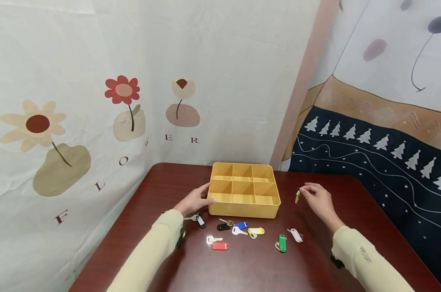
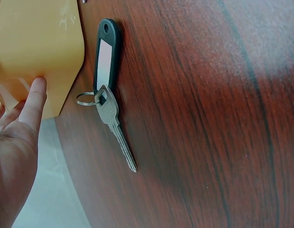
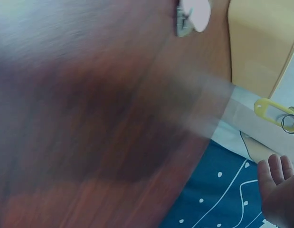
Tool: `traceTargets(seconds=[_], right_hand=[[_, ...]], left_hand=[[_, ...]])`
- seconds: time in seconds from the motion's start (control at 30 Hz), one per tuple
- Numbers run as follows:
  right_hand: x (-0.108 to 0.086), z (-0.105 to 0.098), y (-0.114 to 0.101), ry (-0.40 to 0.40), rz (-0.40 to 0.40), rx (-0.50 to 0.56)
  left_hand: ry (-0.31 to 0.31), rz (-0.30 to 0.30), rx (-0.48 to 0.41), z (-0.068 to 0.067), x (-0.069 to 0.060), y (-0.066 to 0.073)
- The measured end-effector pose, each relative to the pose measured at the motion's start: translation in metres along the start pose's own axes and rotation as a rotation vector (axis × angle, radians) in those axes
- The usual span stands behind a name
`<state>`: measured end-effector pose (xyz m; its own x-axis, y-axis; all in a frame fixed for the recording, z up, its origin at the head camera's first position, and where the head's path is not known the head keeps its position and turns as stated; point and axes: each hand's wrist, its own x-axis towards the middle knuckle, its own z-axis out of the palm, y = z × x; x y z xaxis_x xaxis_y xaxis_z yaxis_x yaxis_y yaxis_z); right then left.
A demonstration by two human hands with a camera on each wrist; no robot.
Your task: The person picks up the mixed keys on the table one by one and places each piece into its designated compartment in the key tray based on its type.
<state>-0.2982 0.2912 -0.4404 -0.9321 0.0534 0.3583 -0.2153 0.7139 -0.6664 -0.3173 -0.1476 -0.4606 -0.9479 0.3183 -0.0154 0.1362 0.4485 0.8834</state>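
Observation:
At its front left corner, the yellow six-compartment box (image 1: 242, 209) (image 2: 52, 42) is touched by my left hand (image 1: 194, 200) (image 2: 16, 147), thumb laid straight against it and other fingers by the left side. To the right of the box, above the table, my right hand (image 1: 319, 200) (image 3: 282, 194) pinches a yellow tag (image 1: 297, 197) (image 3: 261, 113) with a ring. Its pinching fingertips are out of the right wrist view. Near my left hand a black tag (image 1: 201, 221) (image 2: 105, 61) with a silver key (image 2: 109, 108) lies on the table.
Several keys with tags lie before the box on the dark red table (image 1: 162, 182): black (image 1: 224, 227), blue (image 1: 241, 225), yellow (image 1: 256, 230), red (image 1: 220, 246), green (image 1: 282, 243) and white (image 1: 296, 235). Printed cloths hang behind and at the right.

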Motion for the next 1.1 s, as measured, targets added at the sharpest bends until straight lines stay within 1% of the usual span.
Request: traceTargets(seconds=[0.17,0.37,0.47,0.63,0.83,1.1], right_hand=[[0.015,0.01,-0.008,0.013,0.022,0.021],[0.031,0.022,-0.018,0.034,0.047,0.057],[0.039,0.028,-0.022,0.042,0.064,0.078],[0.049,0.037,-0.03,0.052,0.063,0.11],[0.061,0.045,-0.039,0.07,0.054,0.102],[0.078,0.051,-0.052,0.08,0.081,0.113]], left_hand=[[0.003,0.025,0.008,-0.001,-0.001,-0.002],[0.013,0.031,-0.007,-0.001,0.002,-0.006],[0.006,0.026,-0.013,-0.001,0.003,-0.005],[0.011,0.016,-0.028,0.001,0.005,-0.004],[0.018,0.006,-0.02,0.001,0.006,-0.006],[0.027,-0.003,-0.015,0.001,0.005,-0.004]])
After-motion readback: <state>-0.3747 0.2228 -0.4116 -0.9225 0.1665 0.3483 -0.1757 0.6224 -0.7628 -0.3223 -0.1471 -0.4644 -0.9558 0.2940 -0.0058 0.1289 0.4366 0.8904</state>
